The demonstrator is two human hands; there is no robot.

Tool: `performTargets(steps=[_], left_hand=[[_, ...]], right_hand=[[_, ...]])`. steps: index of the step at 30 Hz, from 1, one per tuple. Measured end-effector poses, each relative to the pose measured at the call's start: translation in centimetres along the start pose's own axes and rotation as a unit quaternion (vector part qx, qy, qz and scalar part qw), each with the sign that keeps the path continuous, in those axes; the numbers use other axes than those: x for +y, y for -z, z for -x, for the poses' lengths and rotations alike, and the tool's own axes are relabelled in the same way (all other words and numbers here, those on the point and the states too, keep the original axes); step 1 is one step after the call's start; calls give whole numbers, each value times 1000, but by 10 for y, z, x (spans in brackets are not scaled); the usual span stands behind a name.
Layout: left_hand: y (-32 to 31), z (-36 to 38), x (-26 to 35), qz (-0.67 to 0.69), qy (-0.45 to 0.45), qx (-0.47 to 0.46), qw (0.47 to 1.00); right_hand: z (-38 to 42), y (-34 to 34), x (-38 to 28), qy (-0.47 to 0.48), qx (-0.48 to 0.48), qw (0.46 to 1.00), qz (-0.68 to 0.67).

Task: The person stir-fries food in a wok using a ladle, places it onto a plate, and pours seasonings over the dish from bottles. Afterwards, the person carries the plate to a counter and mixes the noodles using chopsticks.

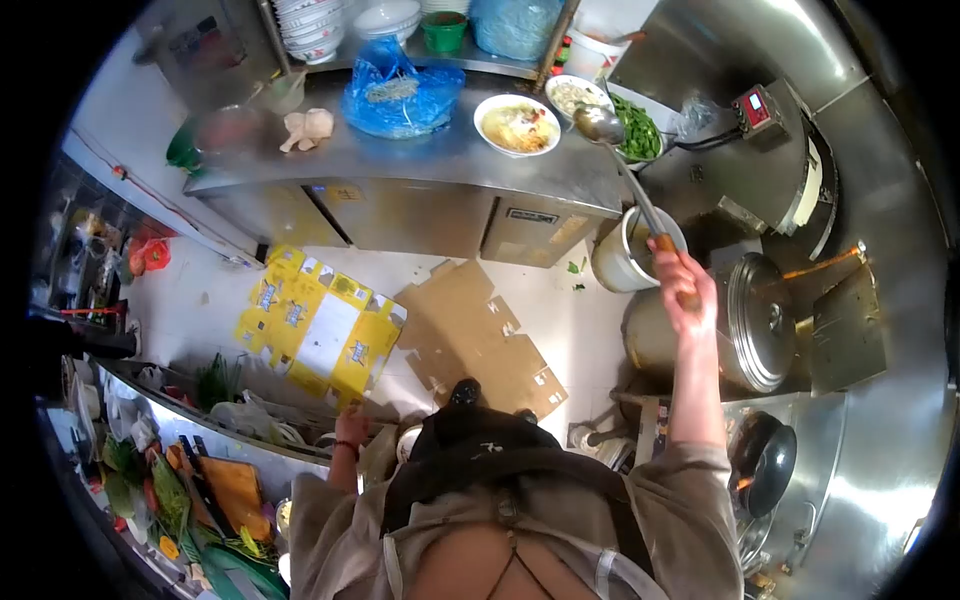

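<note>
My right hand [687, 285] is closed around the wooden handle of a long metal ladle [641, 195]. The ladle's bowl hangs at the counter's edge, beside a white bowl of pale chopped food [577, 96] and a container of cut green vegetables [636, 128]. To their left a white bowl of yellow and red food [517, 125] stands on the steel counter [440, 160]. My left hand [352, 425] hangs low by my side, near the left-hand counter; its fingers are too small to make out.
A white bucket [612, 256] and a large lidded pot [765, 320] stand at the right, near a black pan [768, 465]. Flattened cardboard [470, 330] and a yellow carton [335, 325] lie on the floor. A knife and orange board [235, 492] are at lower left.
</note>
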State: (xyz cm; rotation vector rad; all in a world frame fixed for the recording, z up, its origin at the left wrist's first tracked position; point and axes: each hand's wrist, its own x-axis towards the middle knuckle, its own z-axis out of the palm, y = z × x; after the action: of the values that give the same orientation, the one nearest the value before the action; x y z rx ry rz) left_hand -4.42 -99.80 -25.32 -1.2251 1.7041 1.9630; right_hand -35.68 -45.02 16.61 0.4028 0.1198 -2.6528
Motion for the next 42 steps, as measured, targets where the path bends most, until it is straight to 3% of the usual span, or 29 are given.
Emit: performTargets(steps=[1,3,5,8,12,13,15,18,20,22,24,33,35,37,42], left_hand=[[4,21,3,-58,-20,30,998],[2,61,14,-40,17,87,995],[42,30,-64,42,28,76,996],[16,73,-29,19,-51,125,991],[28,32,-68,120,17,22,992],[30,23,-77,153,41,2,987],[2,35,-57,58,48,26,997],[-16,47,-21,-200,24,-10,979],[-2,21,-49,-258,-72,-50,962],[-1,15,-44,-220,-81,-39,971],[-5,21,-34,-83,-2,22,996],[9,40,-25,-61,-4,48,997],[-4,59,-6,-178,-12,48,983],[-11,61,2,-201,-10,42,979],[-5,41,-37,-24,28,7,999]], right_hand=[[-24,0,1,-12,11,1000,17],[-66,-2,5,-25,30,995,88],[-105,-3,5,-28,56,982,179],[-140,-8,9,5,97,936,339],[-154,-19,8,33,139,893,427],[-154,-23,7,32,138,894,426],[-154,-29,4,31,138,895,422],[-155,-34,-1,38,136,900,413],[-157,-37,-4,37,136,903,406],[-161,-40,-3,41,143,901,408],[-166,-42,-5,46,140,898,414],[-166,-47,-4,33,137,890,434],[-170,-48,-4,24,139,888,438],[-172,-52,2,34,142,879,454],[-181,-54,4,50,160,857,487]])
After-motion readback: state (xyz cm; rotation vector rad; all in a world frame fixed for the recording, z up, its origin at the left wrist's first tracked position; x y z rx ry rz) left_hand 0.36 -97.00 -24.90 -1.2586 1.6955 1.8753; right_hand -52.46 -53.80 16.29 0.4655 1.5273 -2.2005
